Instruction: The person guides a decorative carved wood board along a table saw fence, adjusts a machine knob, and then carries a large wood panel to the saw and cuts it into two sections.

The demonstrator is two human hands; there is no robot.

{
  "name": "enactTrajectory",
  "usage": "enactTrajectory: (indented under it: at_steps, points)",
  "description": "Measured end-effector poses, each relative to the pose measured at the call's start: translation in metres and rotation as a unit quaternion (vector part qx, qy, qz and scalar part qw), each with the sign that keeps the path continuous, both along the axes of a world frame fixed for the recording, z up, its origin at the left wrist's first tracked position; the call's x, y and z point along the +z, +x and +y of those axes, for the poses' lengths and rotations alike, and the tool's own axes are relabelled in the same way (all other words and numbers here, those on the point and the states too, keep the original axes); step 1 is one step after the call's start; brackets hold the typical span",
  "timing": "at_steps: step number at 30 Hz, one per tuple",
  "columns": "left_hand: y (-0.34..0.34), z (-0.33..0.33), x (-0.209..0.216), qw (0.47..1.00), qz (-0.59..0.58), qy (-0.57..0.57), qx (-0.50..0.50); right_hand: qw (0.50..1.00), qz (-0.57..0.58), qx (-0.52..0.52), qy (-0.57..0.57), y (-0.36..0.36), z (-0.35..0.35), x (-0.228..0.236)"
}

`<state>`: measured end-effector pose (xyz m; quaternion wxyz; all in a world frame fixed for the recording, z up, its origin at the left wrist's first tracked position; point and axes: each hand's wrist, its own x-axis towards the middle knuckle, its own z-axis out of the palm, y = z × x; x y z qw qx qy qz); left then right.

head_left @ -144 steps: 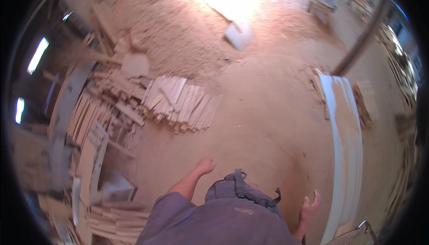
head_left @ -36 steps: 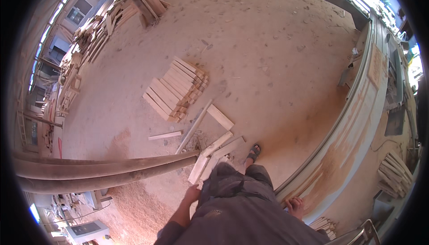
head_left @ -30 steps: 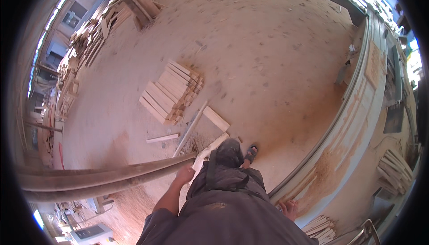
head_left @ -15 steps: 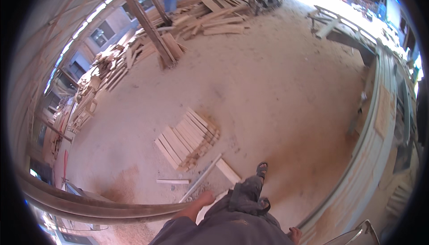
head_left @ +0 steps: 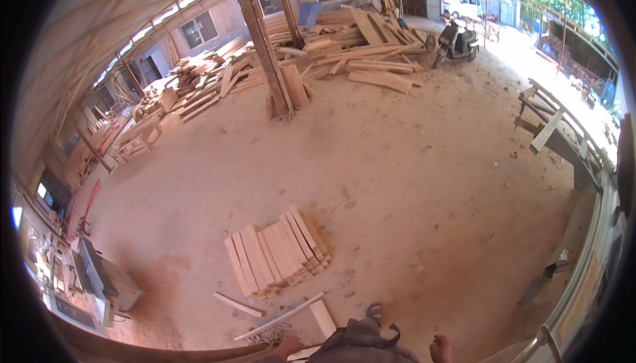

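Observation:
Low in the view, my left hand (head_left: 288, 346) shows beside my dark clothing, close to a pale board (head_left: 304, 354). Its fingers are too blurred to read. My right hand (head_left: 441, 348) hangs at my other side, fingers curled in, with nothing visible in them. Ahead of my feet lies a neat stack of cut wooden strips (head_left: 277, 252). Between it and me are a short stick (head_left: 238, 304), a long thin strip (head_left: 281, 316) and a short flat board (head_left: 323, 317), all on the floor.
Large lumber piles (head_left: 371, 51) lie behind a wooden post (head_left: 262, 45). A motor scooter (head_left: 456, 44) is parked at the back. A machine (head_left: 99, 280) stands at left, a long bench (head_left: 593, 263) runs along the right, and a dark curved beam (head_left: 132, 355) crosses the lower left.
My view has tilted up, bringing the back wall and a white van into sight. The curved beam and both hands sit lower or shifted in the picture. The wooden stack has not visibly been disturbed.

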<state>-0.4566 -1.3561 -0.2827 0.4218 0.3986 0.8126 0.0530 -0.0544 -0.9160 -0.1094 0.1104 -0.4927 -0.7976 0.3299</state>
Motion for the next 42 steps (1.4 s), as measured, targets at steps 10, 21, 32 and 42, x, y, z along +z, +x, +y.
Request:
enactTrajectory:
  at_steps: [10, 21, 32, 42]
  points:
    - [-0.179, 0.265, 0.105, 0.897, -0.029, 0.049, 0.438, 0.983, -0.122, -0.033, -0.13, -0.11, 0.17, -0.056]
    - [-0.252, 0.382, 0.081, 0.919, -0.163, 0.014, 0.359, 0.973, -0.12, 0.185, 0.066, -0.284, 0.507, -0.192]
    - [-0.393, 0.545, 0.061, 0.807, -0.179, -0.03, 0.561, 0.998, 0.019, 0.016, -0.066, -0.695, 0.831, -0.112]
    - [-0.691, 0.558, 0.061, 0.944, -0.024, 0.012, 0.329, 0.898, -0.213, 0.304, -0.234, -0.836, 0.747, -0.092]
